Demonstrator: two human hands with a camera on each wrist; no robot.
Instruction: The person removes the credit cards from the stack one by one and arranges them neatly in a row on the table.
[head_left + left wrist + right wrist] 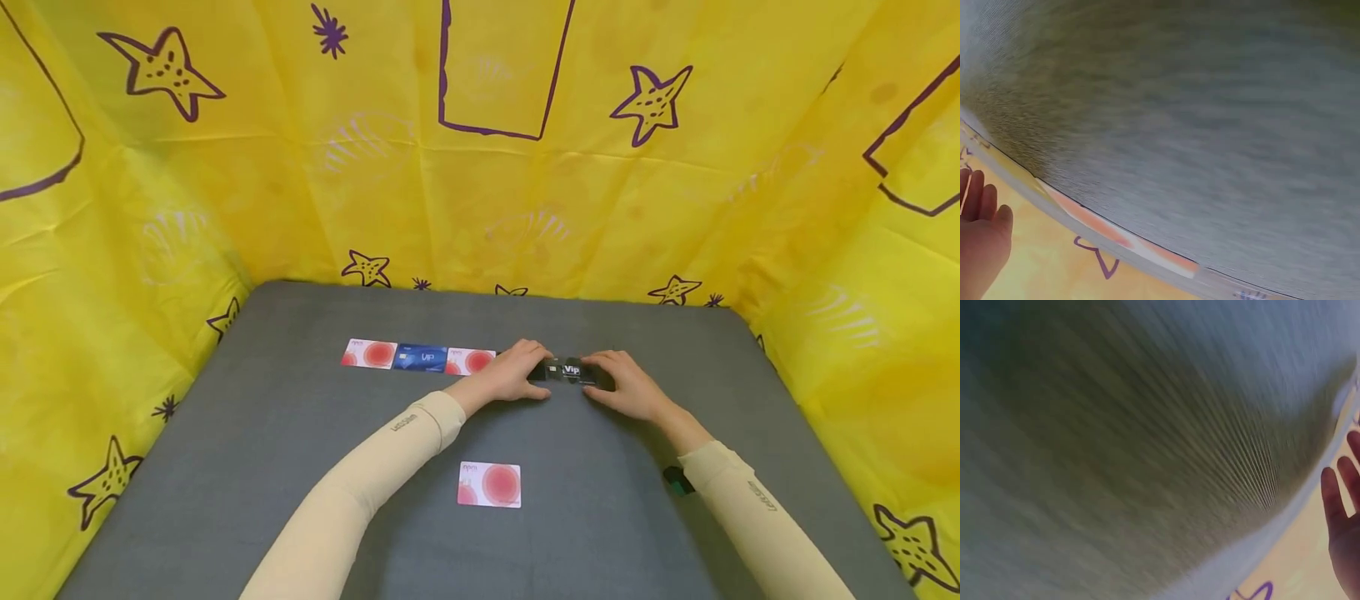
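Observation:
A black card marked "Vip" (572,369) lies flat between the two hands in the head view. My left hand (517,372) is at its left side, thumb and fingers spread apart. At the right end, the fingertips of my right hand (626,383) touch or nearly touch the card. More black surface shows under the left fingers; whether it belongs to another card I cannot tell. Leftward in the same row are a red-and-white card (471,362), a blue "Vip" card (421,357) and another red-and-white card (369,353). Both wrist views catch relaxed fingers at the edge.
Nearer the person, a single red-and-white card (489,484) lies on the grey tabletop (300,467). A small dark green-and-black object (678,481) is partly covered by the right forearm. Yellow cloth (465,208) with purple drawings hangs around the back and sides.

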